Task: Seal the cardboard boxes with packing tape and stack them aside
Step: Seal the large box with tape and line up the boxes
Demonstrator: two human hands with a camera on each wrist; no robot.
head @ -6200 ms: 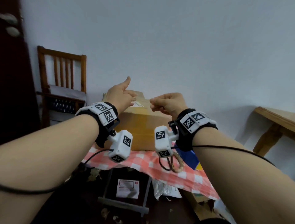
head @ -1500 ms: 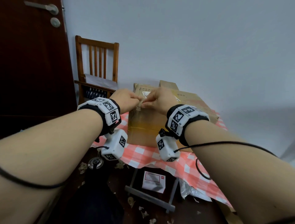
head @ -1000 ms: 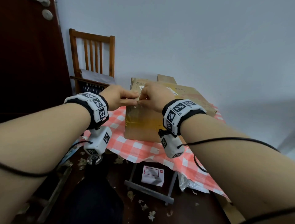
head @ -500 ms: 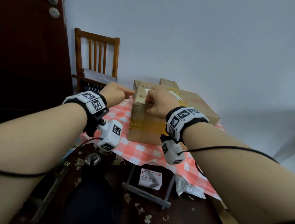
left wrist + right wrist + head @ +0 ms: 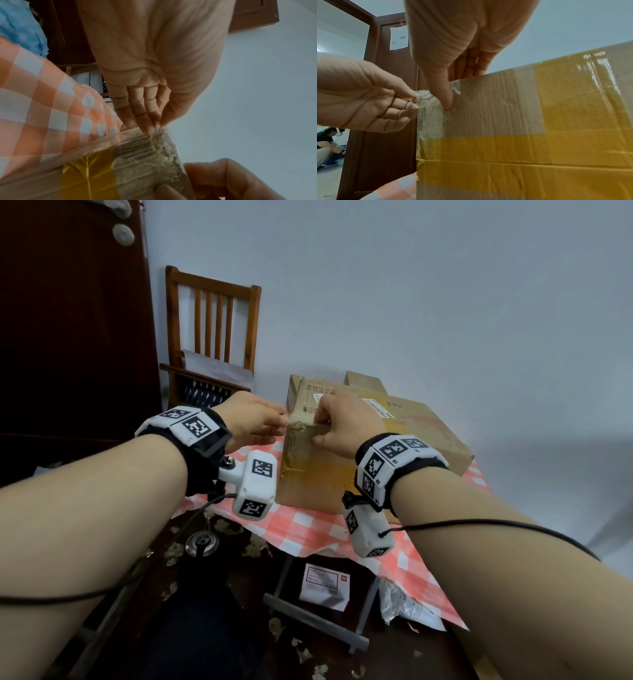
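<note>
Against the wall [image 5: 445, 302], the checked tabletop [image 5: 308, 529] carried the box [image 5: 418, 436]; my left hand [image 5: 253, 419] pinched the frayed tape [image 5: 428, 116] at its near top corner, my right hand [image 5: 346, 422] clamped that edge, thumb on the front. I judged a sharp pull could shred the tape short, or drag the box if my right hand slackened.

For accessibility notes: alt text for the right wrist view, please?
The left hand pinches the lifted end of clear tape at the top corner of a cardboard box, while the right hand grips its upper edge, thumb pressed on the front. Yellow tape bands cross it.
</note>
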